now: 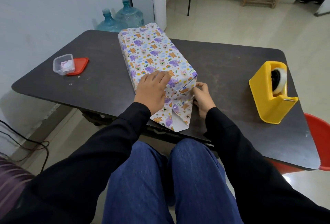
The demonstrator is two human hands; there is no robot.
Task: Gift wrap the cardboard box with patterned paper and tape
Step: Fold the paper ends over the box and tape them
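A long box covered in white patterned paper (153, 52) with elephants, bears and rainbows lies lengthwise on the dark table (223, 62). At its near end the paper is folded inward, and a bottom flap (175, 116) sticks out over the table's front edge. My left hand (151, 89) lies flat on the near top corner of the box, pressing the paper down. Fingers of my right hand (202, 96) pinch the right side fold against the box end. A yellow tape dispenser (271, 91) with a clear roll stands to the right.
A small clear plastic container (63, 64) sits on its red lid (80, 65) at the table's left. A red chair (319, 134) is at the right edge. Water jugs (123, 18) stand on the floor behind the table. Cables (32, 145) run along the floor at left.
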